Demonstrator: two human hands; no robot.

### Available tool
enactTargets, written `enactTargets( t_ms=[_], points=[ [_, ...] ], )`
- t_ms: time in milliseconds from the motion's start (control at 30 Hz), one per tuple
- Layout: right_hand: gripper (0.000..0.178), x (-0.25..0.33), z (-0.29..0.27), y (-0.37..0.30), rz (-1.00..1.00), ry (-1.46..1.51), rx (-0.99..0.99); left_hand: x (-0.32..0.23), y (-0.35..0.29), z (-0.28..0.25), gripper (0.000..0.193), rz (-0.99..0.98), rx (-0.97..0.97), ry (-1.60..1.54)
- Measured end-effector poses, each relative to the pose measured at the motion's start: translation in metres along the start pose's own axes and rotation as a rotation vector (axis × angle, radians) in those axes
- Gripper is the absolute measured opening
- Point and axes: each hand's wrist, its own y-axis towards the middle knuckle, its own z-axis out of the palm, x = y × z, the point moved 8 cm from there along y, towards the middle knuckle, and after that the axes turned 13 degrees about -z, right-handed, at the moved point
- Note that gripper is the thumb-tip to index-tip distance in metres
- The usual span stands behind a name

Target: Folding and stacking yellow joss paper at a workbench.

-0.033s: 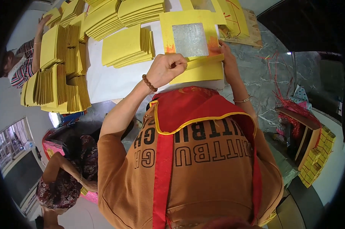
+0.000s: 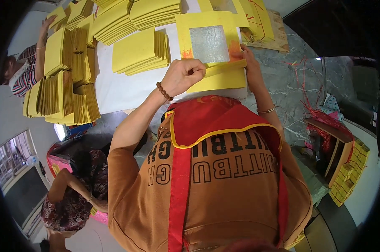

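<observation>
In front of me on the table is a yellow paper sheet (image 2: 217,19) with a silver foil square (image 2: 209,44) and orange smears at its lower corners. Its near edge is lifted into a fold over more yellow paper (image 2: 219,81). My left hand (image 2: 183,74), wearing a beaded bracelet, is closed in a pinch at the fold's left end. At the right end my right hand (image 2: 252,67) grips the folded edge, its fingers partly behind the paper. To the left lies a fanned stack of folded yellow papers (image 2: 135,50).
Many stacks of folded yellow paper (image 2: 57,50) fill the table's left and far sides. A tied yellow bundle (image 2: 259,21) sits at the far right. One person (image 2: 28,69) reaches in from the left; another (image 2: 68,201) works at the lower left. Red strings (image 2: 320,115) hang at the right.
</observation>
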Motion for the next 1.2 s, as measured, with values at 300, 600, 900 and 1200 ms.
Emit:
enactTargets(
  t_ms=[300, 600, 900, 1200],
  points=[
    [0.046, 0.002, 0.001, -0.001, 0.01, -0.049, 0.014, 0.009, 0.009, -0.001, 0.016, -0.022, 0.043, -0.064],
    [0.032, 0.008, 0.002, -0.006, -0.229, -0.054, 0.258, 0.015, 0.013, -0.004, 0.016, -0.124, 0.069, -0.108],
    [0.03, 0.001, -0.001, -0.002, -0.147, -0.073, 0.19, -0.031, -0.032, -0.006, 0.036, 0.542, -0.084, 0.449],
    [0.026, 0.061, 0.013, -0.008, -0.539, -0.683, 0.229, -0.027, -0.039, -0.01, 0.036, 0.658, -0.436, 0.888]
  ],
)
